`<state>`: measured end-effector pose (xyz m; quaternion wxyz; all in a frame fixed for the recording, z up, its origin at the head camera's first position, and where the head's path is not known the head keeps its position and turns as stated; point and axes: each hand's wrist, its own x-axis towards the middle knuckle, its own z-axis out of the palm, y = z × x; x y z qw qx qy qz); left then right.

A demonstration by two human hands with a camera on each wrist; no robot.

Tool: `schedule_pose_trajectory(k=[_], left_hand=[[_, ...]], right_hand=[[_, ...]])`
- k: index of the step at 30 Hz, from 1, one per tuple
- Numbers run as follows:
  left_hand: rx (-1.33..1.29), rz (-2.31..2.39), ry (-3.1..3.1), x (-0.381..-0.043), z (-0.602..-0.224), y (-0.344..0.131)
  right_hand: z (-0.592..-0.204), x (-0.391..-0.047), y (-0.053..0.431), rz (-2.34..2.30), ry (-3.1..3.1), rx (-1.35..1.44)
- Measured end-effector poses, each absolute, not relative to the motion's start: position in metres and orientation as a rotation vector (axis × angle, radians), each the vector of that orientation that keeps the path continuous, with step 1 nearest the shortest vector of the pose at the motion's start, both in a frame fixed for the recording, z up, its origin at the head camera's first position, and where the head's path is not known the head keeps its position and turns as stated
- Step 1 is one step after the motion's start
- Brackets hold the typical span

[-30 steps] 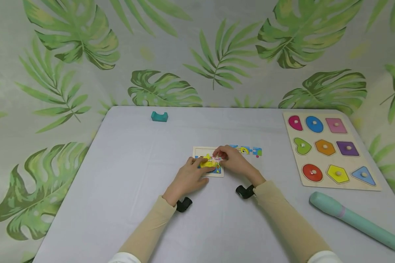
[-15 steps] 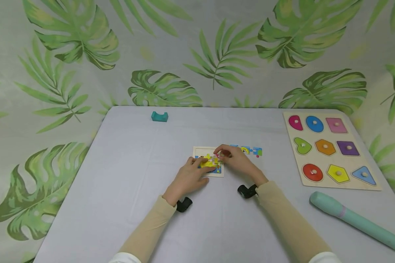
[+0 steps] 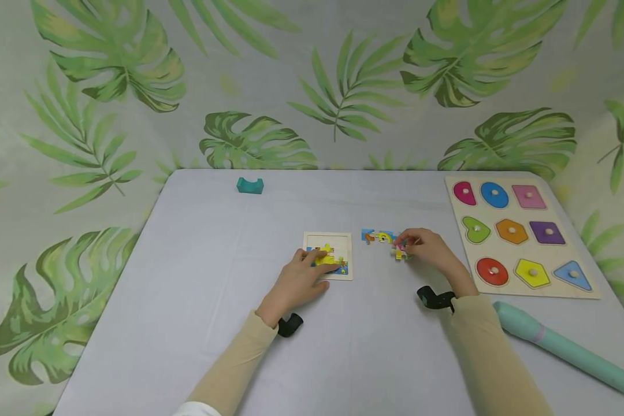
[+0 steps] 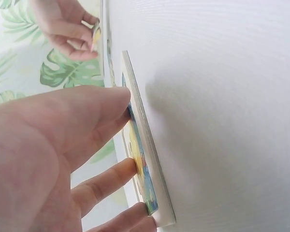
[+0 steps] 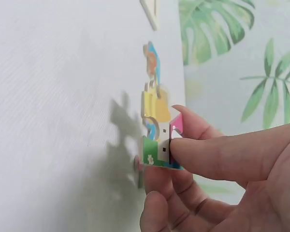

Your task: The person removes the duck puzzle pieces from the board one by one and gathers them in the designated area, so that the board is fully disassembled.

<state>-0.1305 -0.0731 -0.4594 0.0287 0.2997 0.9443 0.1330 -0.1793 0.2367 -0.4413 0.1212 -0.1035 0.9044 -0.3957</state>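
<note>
My left hand (image 3: 297, 280) lies over a small wooden jigsaw tray (image 3: 325, 238), fingers spread and fingertips touching the yellow and blue pieces inside. In the left wrist view, the fingertips press on the puzzle's picture side (image 4: 137, 154), near the tray's rim. The tray's upper part and right side show bare wood. To the tray's right, my right hand (image 3: 430, 249) pinches a jigsaw piece (image 5: 163, 150) between thumb and fingers. That piece shows green, white and pink printing. Just beyond it lie loose jigsaw pieces (image 3: 377, 236) in a row, partly hidden by the right hand.
A knob puzzle board (image 3: 515, 260) with coloured shapes lies at the right. In front of it is a long mint-green stick (image 3: 572, 352). A teal notched block (image 3: 250, 185) sits near the table's back edge. Leafy cloth hangs behind.
My right hand has moved right, from the tray to beside the loose pieces, carrying the jigsaw piece. The tray's right side is uncovered. My left hand has stayed in place.
</note>
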Motion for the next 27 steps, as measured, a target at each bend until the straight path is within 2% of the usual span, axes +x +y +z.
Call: schedule_pose_trajectory(k=[18, 27], left_hand=[[0.977, 0.498, 2.896, -0.129, -0.461, -0.08], [0.903, 0.591, 2.788, -0.132, -0.464, -0.09]], right_hand=[[-0.462, -0.178, 0.238, -0.956, 2.88, -0.318], [-0.452, -0.179, 0.192, -1.222, 2.714, -0.46]])
